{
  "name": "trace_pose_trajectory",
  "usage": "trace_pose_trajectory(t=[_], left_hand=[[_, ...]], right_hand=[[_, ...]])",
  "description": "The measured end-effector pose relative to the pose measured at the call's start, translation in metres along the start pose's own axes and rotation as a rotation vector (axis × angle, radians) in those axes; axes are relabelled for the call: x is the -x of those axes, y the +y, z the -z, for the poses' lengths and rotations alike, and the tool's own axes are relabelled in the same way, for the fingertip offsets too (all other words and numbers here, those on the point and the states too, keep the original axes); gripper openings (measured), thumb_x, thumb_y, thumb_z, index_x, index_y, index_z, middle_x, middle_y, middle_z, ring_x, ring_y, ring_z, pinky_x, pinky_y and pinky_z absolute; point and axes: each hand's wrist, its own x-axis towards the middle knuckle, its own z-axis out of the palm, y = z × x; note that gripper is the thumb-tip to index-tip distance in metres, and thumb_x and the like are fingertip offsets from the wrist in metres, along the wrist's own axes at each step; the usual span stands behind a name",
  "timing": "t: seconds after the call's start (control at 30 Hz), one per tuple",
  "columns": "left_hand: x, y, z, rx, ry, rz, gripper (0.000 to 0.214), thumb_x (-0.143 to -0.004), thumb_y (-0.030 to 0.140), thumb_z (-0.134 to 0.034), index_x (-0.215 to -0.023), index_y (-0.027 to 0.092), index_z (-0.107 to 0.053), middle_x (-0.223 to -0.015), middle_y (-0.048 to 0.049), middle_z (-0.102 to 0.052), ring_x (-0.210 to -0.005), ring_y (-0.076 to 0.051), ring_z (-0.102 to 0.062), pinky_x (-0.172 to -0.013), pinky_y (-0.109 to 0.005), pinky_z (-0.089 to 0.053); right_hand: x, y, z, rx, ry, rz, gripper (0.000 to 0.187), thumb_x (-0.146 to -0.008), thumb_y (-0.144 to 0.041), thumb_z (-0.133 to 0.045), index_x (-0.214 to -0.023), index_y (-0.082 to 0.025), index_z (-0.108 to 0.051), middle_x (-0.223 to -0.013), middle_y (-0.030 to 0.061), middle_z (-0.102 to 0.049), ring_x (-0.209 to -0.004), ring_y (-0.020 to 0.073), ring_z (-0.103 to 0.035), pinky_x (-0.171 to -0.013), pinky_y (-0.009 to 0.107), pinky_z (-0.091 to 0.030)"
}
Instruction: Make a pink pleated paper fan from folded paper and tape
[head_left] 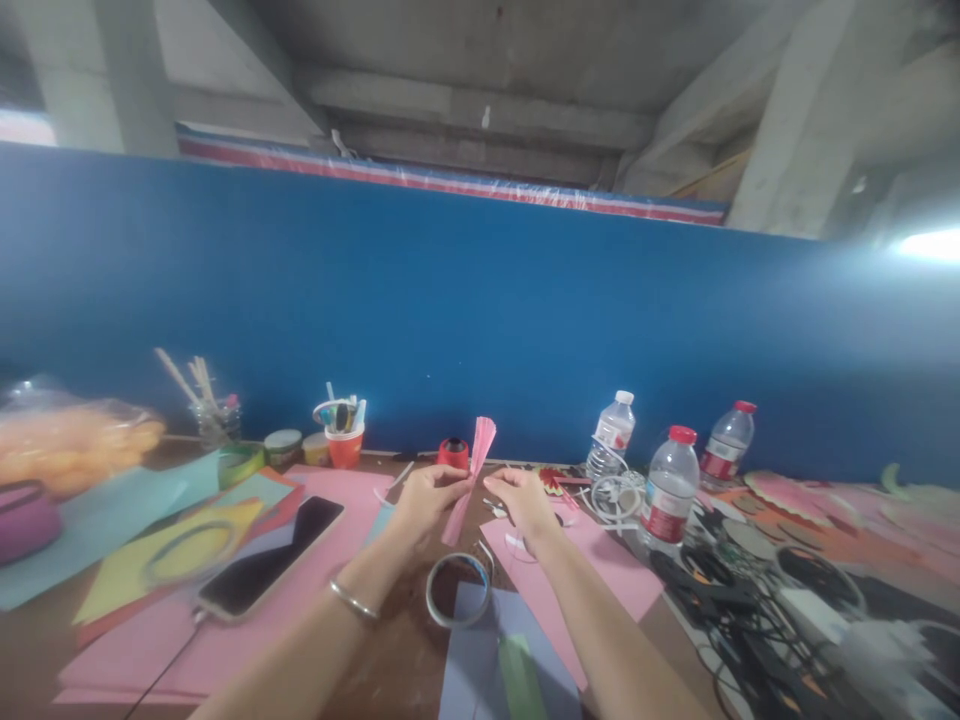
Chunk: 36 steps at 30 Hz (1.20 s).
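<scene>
A pink pleated paper strip (484,445) stands nearly upright above the table, pinched at its middle and fanned out at both ends. My left hand (426,497) is closed on it, thumb and forefinger at the narrow waist. Just to the right of the strip is my right hand (525,500), its thumb and fingertips drawn together; whatever they may hold is too small to make out. Below both hands lies a roll of tape (431,605) on its side, partly over a lilac paper sheet (465,680). A pink paper sheet (615,565) lies under my right forearm.
On the left a phone (274,560) rests on coloured papers (315,600). An orange cup (345,448) of tools and a red object (453,455) stand by the blue partition (450,300). To the right are plastic bottles (670,490), a white cord (615,497) and tangled black cables (757,610).
</scene>
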Motion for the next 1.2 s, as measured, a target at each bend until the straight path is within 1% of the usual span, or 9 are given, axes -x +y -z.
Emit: trace_pose_trajectory(t=[0.07, 0.2, 0.33, 0.53, 0.77, 1.03, 1.2], left_hand=[[0.000, 0.001, 0.000, 0.077, -0.022, 0.035, 0.030, -0.059, 0.033, -0.074, -0.081, 0.014, -0.067, -0.076, -0.0045, -0.070, -0.068, -0.014, -0.062, -0.066, -0.024, -0.046], [0.000, 0.003, 0.003, 0.201, -0.084, 0.096, 0.028, -0.057, 0.030, -0.076, -0.077, 0.013, -0.066, -0.075, -0.0046, -0.070, -0.064, -0.012, -0.061, -0.066, -0.023, -0.046], [-0.003, 0.000, 0.009, 0.281, -0.131, 0.119, 0.027, -0.058, 0.029, -0.076, -0.076, 0.012, -0.067, -0.073, -0.0048, -0.069, -0.058, -0.009, -0.058, -0.062, -0.021, -0.045], [-0.007, -0.007, 0.015, 0.375, -0.163, 0.123, 0.028, -0.056, 0.028, -0.078, -0.077, 0.013, -0.066, -0.072, -0.0023, -0.068, -0.058, -0.008, -0.057, -0.064, -0.022, -0.046], [-0.007, -0.009, 0.017, 0.430, -0.173, 0.112, 0.030, -0.055, 0.029, -0.079, -0.076, 0.013, -0.064, -0.065, -0.0001, -0.064, -0.054, -0.008, -0.056, -0.063, -0.023, -0.046], [-0.009, -0.012, 0.017, 0.484, -0.174, 0.101, 0.028, -0.055, 0.029, -0.079, -0.072, 0.013, -0.063, -0.063, 0.0011, -0.064, -0.052, -0.007, -0.056, -0.057, -0.020, -0.044], [-0.008, -0.010, 0.015, 0.476, -0.158, 0.103, 0.027, -0.054, 0.026, -0.079, -0.069, 0.012, -0.062, -0.062, 0.0007, -0.065, -0.054, -0.008, -0.058, -0.058, -0.019, -0.044]], right_hand=[[0.002, -0.002, 0.000, -0.034, 0.011, 0.013, 0.026, -0.070, -0.035, -0.052, -0.068, -0.012, -0.065, -0.053, -0.0002, -0.056, -0.047, 0.0103, -0.045, -0.046, 0.021, -0.033], [0.005, -0.008, 0.000, -0.079, 0.017, 0.055, 0.023, -0.071, -0.033, -0.052, -0.070, -0.013, -0.065, -0.061, 0.0014, -0.060, -0.056, 0.0120, -0.051, -0.051, 0.021, -0.037], [0.007, -0.013, 0.000, -0.086, 0.011, 0.079, 0.021, -0.070, -0.032, -0.053, -0.066, -0.014, -0.064, -0.058, -0.0004, -0.058, -0.052, 0.0109, -0.048, -0.050, 0.021, -0.036], [0.011, -0.022, -0.002, -0.074, -0.012, 0.109, 0.018, -0.070, -0.028, -0.052, -0.063, -0.014, -0.062, -0.054, -0.0017, -0.056, -0.049, 0.0096, -0.045, -0.049, 0.020, -0.034], [0.019, -0.030, -0.004, -0.033, -0.007, 0.154, 0.019, -0.072, -0.029, -0.052, -0.064, -0.015, -0.062, -0.055, -0.0020, -0.055, -0.051, 0.0100, -0.045, -0.049, 0.020, -0.033], [0.022, -0.034, -0.007, 0.010, -0.011, 0.193, 0.020, -0.074, -0.029, -0.052, -0.064, -0.016, -0.063, -0.058, -0.0005, -0.059, -0.054, 0.0110, -0.048, -0.051, 0.020, -0.035], [0.026, -0.041, -0.007, 0.043, -0.042, 0.195, 0.018, -0.074, -0.027, -0.051, -0.066, -0.016, -0.063, -0.059, -0.0006, -0.060, -0.055, 0.0117, -0.051, -0.053, 0.020, -0.036]])
